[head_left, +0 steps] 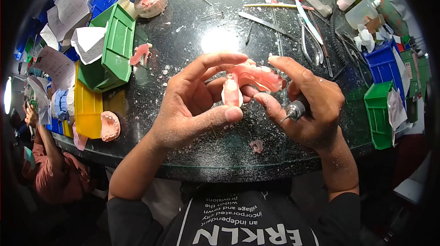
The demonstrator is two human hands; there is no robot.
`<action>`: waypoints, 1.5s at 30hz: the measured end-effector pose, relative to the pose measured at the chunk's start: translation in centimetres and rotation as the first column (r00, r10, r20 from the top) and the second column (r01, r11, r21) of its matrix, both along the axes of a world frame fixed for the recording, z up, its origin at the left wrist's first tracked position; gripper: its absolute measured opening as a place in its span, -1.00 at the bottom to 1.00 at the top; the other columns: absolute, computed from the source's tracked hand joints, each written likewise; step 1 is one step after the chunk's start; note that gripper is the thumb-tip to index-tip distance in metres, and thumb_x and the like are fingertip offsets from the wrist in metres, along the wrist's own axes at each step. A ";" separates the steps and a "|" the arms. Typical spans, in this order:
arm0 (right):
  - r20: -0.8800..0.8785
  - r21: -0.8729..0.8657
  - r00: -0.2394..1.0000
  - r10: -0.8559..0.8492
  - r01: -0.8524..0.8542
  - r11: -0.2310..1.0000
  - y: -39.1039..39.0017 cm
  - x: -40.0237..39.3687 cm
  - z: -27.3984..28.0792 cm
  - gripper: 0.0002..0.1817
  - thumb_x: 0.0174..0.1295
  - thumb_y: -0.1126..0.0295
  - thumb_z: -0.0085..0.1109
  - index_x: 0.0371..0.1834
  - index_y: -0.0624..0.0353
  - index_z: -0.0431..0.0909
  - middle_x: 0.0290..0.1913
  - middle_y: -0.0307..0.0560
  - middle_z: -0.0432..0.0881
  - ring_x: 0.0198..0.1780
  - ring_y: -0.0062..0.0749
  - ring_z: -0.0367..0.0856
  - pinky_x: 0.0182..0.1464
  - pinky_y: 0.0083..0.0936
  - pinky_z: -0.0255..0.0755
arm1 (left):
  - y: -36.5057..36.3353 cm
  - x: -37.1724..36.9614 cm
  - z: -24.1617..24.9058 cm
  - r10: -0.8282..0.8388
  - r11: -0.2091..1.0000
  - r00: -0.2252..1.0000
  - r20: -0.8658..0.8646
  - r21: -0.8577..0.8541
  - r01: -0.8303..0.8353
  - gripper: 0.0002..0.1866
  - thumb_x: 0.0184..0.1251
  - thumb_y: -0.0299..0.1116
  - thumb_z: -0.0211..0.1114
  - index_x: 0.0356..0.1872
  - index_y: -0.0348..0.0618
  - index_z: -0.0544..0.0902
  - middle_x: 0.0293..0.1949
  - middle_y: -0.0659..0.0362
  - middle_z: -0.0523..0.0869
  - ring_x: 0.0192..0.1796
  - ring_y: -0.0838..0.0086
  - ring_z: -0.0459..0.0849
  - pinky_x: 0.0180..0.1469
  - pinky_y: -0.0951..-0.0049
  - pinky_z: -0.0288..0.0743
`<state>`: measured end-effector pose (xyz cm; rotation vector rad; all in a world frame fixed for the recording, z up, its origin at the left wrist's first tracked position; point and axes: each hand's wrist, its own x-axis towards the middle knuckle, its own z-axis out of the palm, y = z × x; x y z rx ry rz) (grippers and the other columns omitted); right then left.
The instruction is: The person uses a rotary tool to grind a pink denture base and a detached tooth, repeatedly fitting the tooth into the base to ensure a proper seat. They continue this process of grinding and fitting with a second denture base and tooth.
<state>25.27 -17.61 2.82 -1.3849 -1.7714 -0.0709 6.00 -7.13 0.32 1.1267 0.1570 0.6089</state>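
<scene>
A pink denture (233, 91), curved like a horseshoe, is held above the dark bench in front of my chest. My left hand (192, 97) grips it from the left, thumb on the near side and fingers behind. My right hand (314, 104) is closed around a dark handpiece (297, 108) whose thin bur points down to the left, away from the denture. The right fingertips reach to the denture's right end; whether they press on it is hard to tell. Dust coats both hands.
Green (106, 49) and yellow (88, 113) trays with papers line the left, beside a pink dental cast (110, 126). Pliers (311, 46), a spatula (263, 22) and other tools lie behind. A green tray (379, 115) stands right. Pink scrap (257, 145) lies near the front edge. Another person (57, 168) sits left.
</scene>
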 end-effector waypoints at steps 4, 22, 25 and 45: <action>0.049 0.039 0.998 0.037 -0.039 0.999 0.1 0.5 -0.6 -0.56 -0.02 0.40 0.57 -0.06 0.30 0.66 -0.30 -0.04 0.75 -0.60 -0.57 0.52 -0.53 -0.61 0.41 | 0.3 -0.2 -0.2 -0.013 1.000 1.000 -0.008 0.018 0.013 -0.49 0.40 -0.36 0.31 0.29 -0.37 0.45 0.13 -0.06 0.62 0.11 0.37 0.66 0.21 0.33 0.54; 0.039 0.001 0.997 0.072 -0.072 0.997 -0.1 0.4 -0.2 -0.65 0.08 0.41 0.52 -0.12 0.32 0.63 -0.44 -0.12 0.69 -0.61 -0.61 0.52 -0.54 -0.63 0.37 | 0.6 -0.5 0.1 -0.032 0.999 0.992 -0.121 -0.010 0.031 -0.32 0.52 -0.02 0.09 0.30 -0.56 0.36 0.17 -0.25 0.60 0.12 0.20 0.69 0.15 0.25 0.56; 0.025 0.028 0.995 0.097 -0.097 0.995 -0.2 0.5 -0.4 -0.66 0.11 0.40 0.47 -0.11 0.33 0.64 -0.50 -0.12 0.63 -0.62 -0.52 0.54 -0.56 -0.56 0.39 | 0.4 -0.2 0.2 -0.017 1.000 0.994 -0.106 0.019 0.019 -0.30 0.52 -0.01 0.09 0.31 -0.57 0.35 0.19 -0.29 0.57 0.15 0.16 0.68 0.19 0.22 0.55; 0.223 0.129 0.952 0.208 -0.240 0.962 -0.3 1.3 -0.2 -0.65 0.08 0.49 0.47 -0.06 0.35 0.65 -0.50 -0.18 0.64 -0.66 -0.57 0.43 -0.64 -0.56 0.21 | 0.7 -0.6 1.1 -0.053 0.975 0.994 -0.094 -0.221 0.031 -0.36 0.38 -0.16 0.17 0.27 -0.56 0.40 -0.01 -0.24 0.68 -0.12 0.29 0.74 -0.06 0.41 0.64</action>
